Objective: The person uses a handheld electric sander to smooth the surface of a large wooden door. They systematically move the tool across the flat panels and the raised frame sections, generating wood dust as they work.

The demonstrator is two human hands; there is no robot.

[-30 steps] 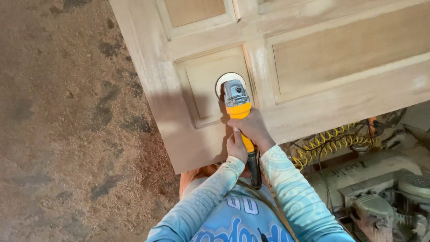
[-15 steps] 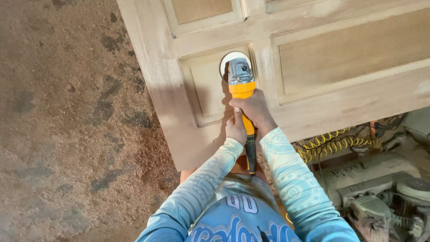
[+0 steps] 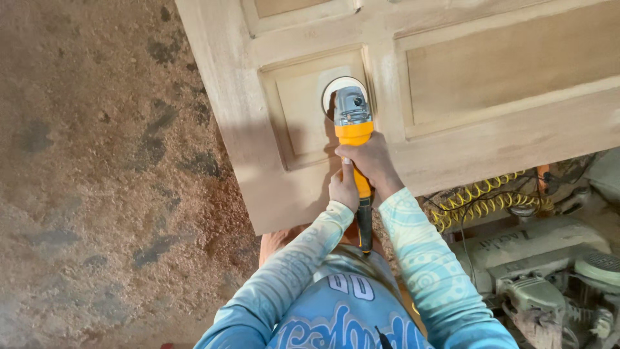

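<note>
Your right hand [image 3: 368, 161] wraps sander [image 3: 354, 129] body, left hand [image 3: 343, 189] clamps handle behind; long axis points away toward door [image 3: 452, 155] panel's right edge.

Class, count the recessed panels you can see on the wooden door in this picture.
3: one small panel under the sander, one long panel to its right, one cut off at the top edge. More may lie out of view.
</note>
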